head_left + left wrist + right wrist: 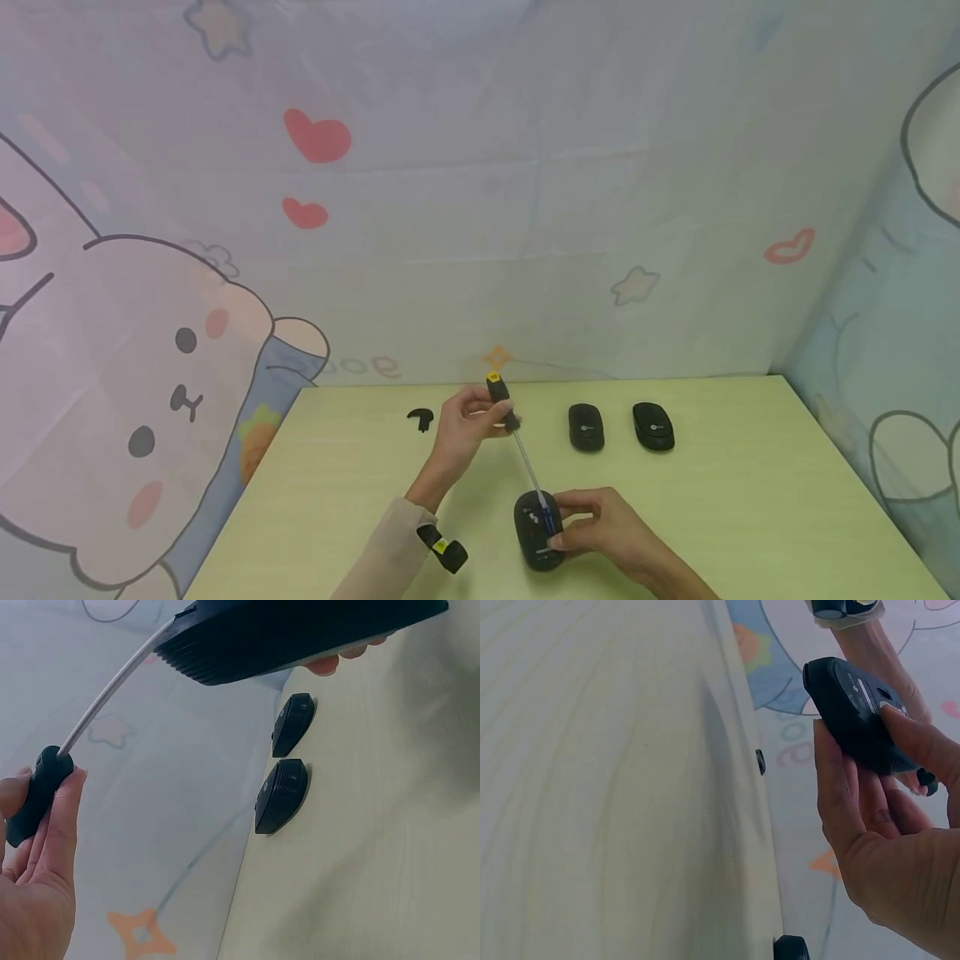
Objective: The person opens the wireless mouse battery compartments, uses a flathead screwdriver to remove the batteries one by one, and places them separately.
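Pale green table, two black mice side by side, small black clip well left

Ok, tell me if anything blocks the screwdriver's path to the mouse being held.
Nothing visible does. The left hand grips the screwdriver by its handle, and the shaft runs unobstructed to the mouse that the right hand holds. The two spare mice lie well behind.
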A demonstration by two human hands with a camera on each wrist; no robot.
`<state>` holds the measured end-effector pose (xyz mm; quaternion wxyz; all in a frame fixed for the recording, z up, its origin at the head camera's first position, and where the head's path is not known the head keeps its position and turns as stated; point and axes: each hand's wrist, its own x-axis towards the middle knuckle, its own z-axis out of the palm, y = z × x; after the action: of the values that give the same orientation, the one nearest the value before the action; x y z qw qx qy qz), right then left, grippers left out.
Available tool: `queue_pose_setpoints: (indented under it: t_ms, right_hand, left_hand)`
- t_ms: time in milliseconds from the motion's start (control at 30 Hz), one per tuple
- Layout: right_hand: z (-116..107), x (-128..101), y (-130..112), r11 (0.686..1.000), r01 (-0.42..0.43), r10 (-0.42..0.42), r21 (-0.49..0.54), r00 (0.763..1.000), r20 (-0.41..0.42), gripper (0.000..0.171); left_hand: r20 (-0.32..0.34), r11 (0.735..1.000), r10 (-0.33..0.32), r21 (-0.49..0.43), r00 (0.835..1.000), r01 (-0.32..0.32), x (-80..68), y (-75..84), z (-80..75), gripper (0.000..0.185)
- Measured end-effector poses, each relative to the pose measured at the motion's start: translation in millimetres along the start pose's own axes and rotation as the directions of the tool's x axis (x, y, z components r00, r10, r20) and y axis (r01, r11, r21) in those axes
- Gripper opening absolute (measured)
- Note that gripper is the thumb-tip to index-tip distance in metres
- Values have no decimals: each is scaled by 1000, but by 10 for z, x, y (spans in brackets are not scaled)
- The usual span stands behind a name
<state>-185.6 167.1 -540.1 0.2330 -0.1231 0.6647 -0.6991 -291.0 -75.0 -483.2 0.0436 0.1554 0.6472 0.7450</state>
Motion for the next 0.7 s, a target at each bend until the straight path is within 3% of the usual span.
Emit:
queue_pose_setpoints:
  t_ms: [333, 700]
  right_hand:
    - [-47, 19, 15, 1000, -18, 18, 2, 999, -30, 58]
    - [-96, 9, 23, 999, -32, 32, -6, 999, -32, 60]
  left_hand:
    - [-65, 997, -33, -76, 997, 28, 39, -29, -26, 22]
    - [-90, 992, -39, -123, 995, 28, 115, 242, -142, 27]
